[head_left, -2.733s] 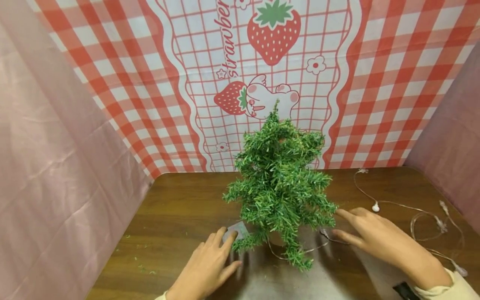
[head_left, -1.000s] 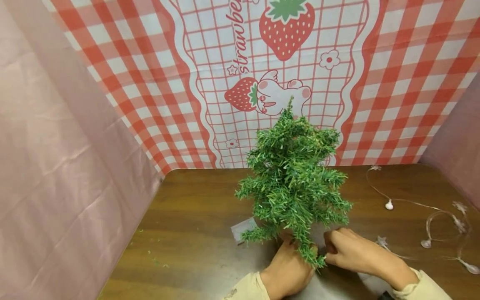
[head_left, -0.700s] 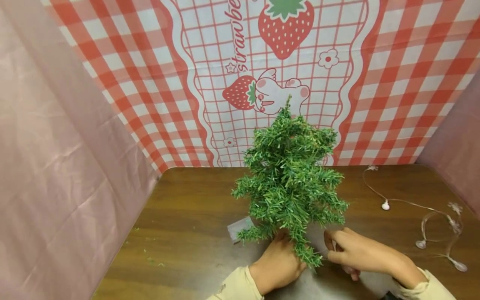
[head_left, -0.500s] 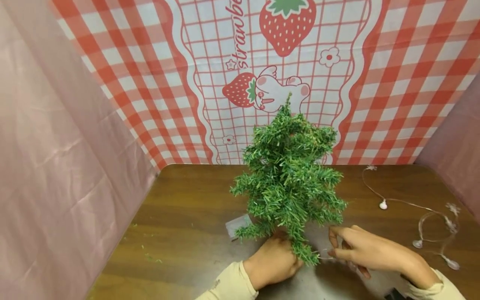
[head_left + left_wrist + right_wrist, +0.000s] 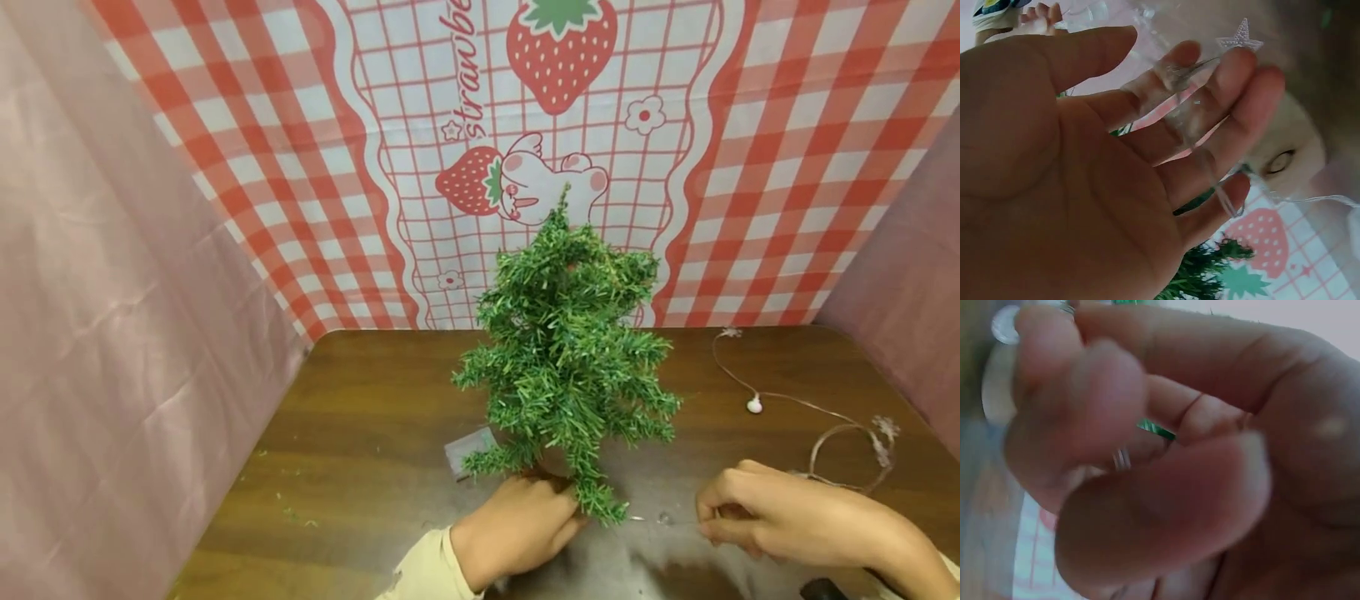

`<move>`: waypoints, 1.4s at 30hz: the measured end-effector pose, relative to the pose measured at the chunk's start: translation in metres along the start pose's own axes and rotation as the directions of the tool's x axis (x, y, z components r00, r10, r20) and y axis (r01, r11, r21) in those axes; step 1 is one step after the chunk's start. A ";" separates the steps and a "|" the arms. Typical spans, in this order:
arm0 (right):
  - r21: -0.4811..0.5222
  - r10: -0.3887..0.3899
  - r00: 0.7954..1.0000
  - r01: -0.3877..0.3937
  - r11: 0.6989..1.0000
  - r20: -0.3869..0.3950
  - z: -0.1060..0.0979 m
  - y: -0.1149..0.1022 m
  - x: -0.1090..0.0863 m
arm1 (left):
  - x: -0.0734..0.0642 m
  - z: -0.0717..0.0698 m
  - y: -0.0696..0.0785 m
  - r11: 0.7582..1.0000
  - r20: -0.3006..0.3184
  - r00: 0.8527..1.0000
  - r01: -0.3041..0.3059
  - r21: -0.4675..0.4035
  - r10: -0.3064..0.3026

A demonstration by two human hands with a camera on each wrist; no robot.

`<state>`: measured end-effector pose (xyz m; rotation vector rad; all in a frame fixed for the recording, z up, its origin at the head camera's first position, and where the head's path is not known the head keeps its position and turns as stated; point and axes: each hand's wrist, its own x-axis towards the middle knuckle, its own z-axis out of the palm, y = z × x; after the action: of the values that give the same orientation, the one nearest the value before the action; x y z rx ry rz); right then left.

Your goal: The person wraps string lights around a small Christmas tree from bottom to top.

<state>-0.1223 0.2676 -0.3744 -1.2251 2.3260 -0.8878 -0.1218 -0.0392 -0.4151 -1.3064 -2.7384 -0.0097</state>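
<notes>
A small artificial Christmas tree (image 5: pixel 566 358) stands upright on the table. My left hand (image 5: pixel 517 525) is at its foot, partly behind the low front branches. In the left wrist view, a clear light-string wire (image 5: pixel 1213 175) lies across its relaxed fingers, and a clear star-shaped light (image 5: pixel 1241 39) shows just beyond the fingertips. Right of the tree, my right hand (image 5: pixel 802 512) has curled fingers and pinches the string lights between thumb and index finger. A clear bulb (image 5: pixel 664 518) of that string hangs between this hand and the tree.
More of the string lights (image 5: pixel 813 408), with a white round bulb (image 5: pixel 754 405), lie on the table (image 5: pixel 367 400) at right. A clear plastic packet (image 5: pixel 467 450) lies left of the tree. A black object (image 5: pixel 821 589) is at the front edge; green bits are scattered at left.
My left hand has gone from beside the packet to the tree's foot. My right hand closed on the string lights and has moved right, drawing wire away from the tree.
</notes>
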 end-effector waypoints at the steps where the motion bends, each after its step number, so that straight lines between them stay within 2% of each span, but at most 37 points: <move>1: -0.031 -0.003 1.000 0.004 1.000 0.009 0.004 -0.003 0.002 | -0.004 0.001 0.001 1.000 -0.008 1.000 -0.008 0.021 0.008; 3: -0.074 0.001 0.999 0.002 0.997 0.040 0.014 -0.009 0.007 | -0.013 0.003 0.001 0.998 -0.007 1.000 -0.025 0.057 0.026; 5: -0.120 -0.076 0.995 0.083 0.989 0.060 0.024 -0.014 0.014 | -0.022 0.006 0.000 0.997 0.010 0.999 -0.039 0.060 0.038; 7: -0.129 -0.184 0.981 0.191 0.973 0.061 0.032 -0.018 0.021 | -0.031 0.007 -0.002 0.998 0.011 0.999 -0.045 0.036 0.044; 8: -0.136 -0.246 0.968 0.251 0.958 0.050 0.034 -0.021 0.025 | -0.035 0.008 -0.003 0.999 -0.006 0.999 -0.048 0.018 0.048; 10: -0.135 -0.361 0.933 0.358 0.924 0.002 0.039 -0.025 0.031 | -0.042 0.009 -0.005 0.997 -0.092 0.994 -0.069 -0.024 0.066; 11: -0.121 -0.375 0.927 0.370 0.921 -0.024 0.041 -0.028 0.033 | -0.045 0.009 -0.005 0.995 -0.146 0.986 -0.093 -0.046 0.085; 12: -0.109 -0.385 0.921 0.378 0.919 -0.053 0.042 -0.032 0.035 | -0.048 0.009 -0.005 0.990 -0.202 0.974 -0.118 -0.078 0.100; 14: -0.093 -0.393 0.913 0.385 0.918 -0.108 0.043 -0.038 0.038 | -0.052 0.008 -0.006 0.972 -0.304 0.942 -0.191 -0.137 0.142; 15: -0.073 -0.388 0.912 0.382 0.921 -0.130 0.044 -0.041 0.039 | -0.054 0.007 -0.006 0.960 -0.341 0.925 -0.229 -0.159 0.165; 17: -0.068 -0.384 0.908 0.378 0.923 -0.168 0.045 -0.045 0.042 | -0.058 0.006 -0.007 0.939 -0.375 0.909 -0.274 -0.206 0.183; 19: -0.088 -0.383 0.903 0.373 0.924 -0.194 0.045 -0.048 0.045 | -0.063 0.006 -0.010 0.928 -0.368 0.916 -0.267 -0.260 0.161; 22: -0.144 -0.344 0.913 0.318 0.937 -0.220 0.045 -0.051 0.047 | -0.072 0.006 -0.017 0.937 -0.345 0.934 -0.198 -0.287 0.091; 24: -0.217 -0.313 0.921 0.264 0.940 -0.234 0.044 -0.052 0.046 | -0.079 0.004 -0.024 0.950 -0.361 0.931 -0.156 -0.270 0.050; 28: -0.304 -0.240 0.935 0.156 0.940 -0.261 0.042 -0.052 0.043 | -0.091 -0.001 -0.037 0.970 -0.464 0.886 -0.128 -0.207 0.018; 30: -0.307 -0.240 0.929 0.150 0.940 -0.282 0.041 -0.053 0.042 | -0.095 -0.004 -0.041 0.974 -0.504 0.863 -0.136 -0.183 0.026; 31: -0.296 -0.239 0.928 0.152 0.943 -0.284 0.041 -0.054 0.043 | -0.096 -0.005 -0.042 0.974 -0.511 0.860 -0.135 -0.184 0.023; 34: -0.257 -0.307 0.902 0.233 0.938 -0.303 0.039 -0.058 0.048 | -0.096 -0.007 -0.046 0.972 -0.532 0.847 -0.140 -0.191 0.017; 38: -0.182 -0.390 0.857 0.347 0.920 -0.336 0.036 -0.062 0.056 | -0.096 -0.006 -0.052 0.961 -0.583 0.812 -0.145 -0.235 -0.019; 42: -0.144 -0.355 0.866 0.324 0.935 -0.352 0.033 -0.067 0.054 | -0.098 -0.004 -0.056 0.938 -0.631 0.774 -0.179 -0.297 -0.052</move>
<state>-0.0931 0.1821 -0.3549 -1.6636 2.4929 -1.2516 -0.1041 -0.1508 -0.4182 -1.1736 -2.1518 -0.8070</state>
